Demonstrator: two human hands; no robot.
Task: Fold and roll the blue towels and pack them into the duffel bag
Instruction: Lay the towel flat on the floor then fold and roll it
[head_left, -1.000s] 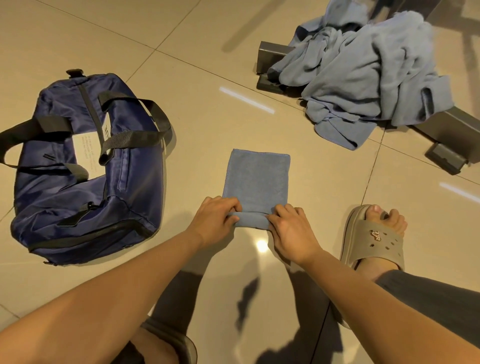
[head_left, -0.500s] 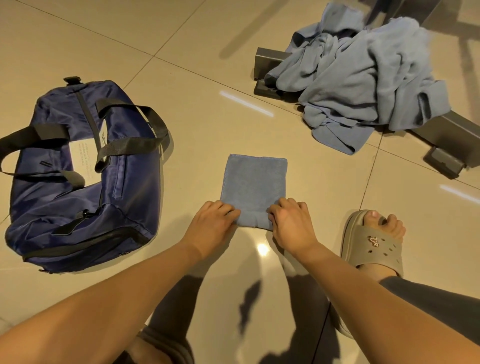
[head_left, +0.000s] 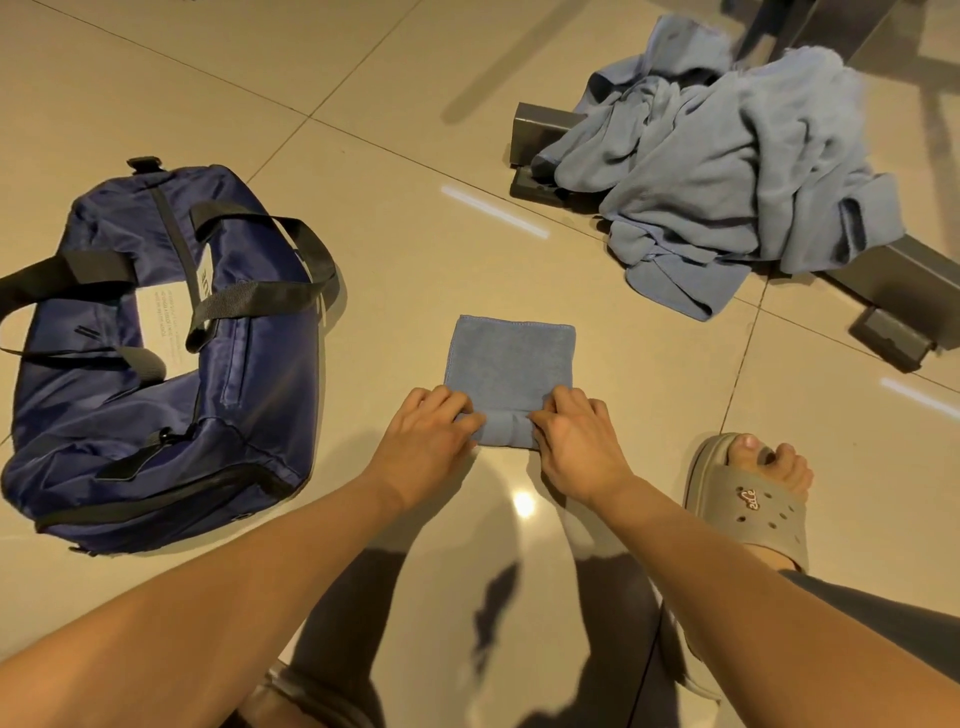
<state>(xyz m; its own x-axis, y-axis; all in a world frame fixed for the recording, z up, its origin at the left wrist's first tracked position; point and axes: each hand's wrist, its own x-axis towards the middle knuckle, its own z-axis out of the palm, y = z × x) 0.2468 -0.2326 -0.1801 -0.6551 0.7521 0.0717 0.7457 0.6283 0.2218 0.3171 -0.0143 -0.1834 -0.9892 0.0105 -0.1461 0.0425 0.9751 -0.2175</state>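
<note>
Nearest on the floor (head_left: 363, 156), the left hand (head_left: 431, 431) and right hand (head_left: 576, 441) each curl their grip on the rolled near edge of the folded towel (head_left: 511, 358), whose roll looks barely begun. Beyond, at the left, the duffel bag (head_left: 156, 364) lies apart. At the far right a heap of unfolded towels (head_left: 727, 171) waits.

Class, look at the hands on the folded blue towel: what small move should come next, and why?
Probably roll the folded towel onward, away from the body: left hand and right hand grip a started roll at its near edge, while most of it lies flat.
</note>
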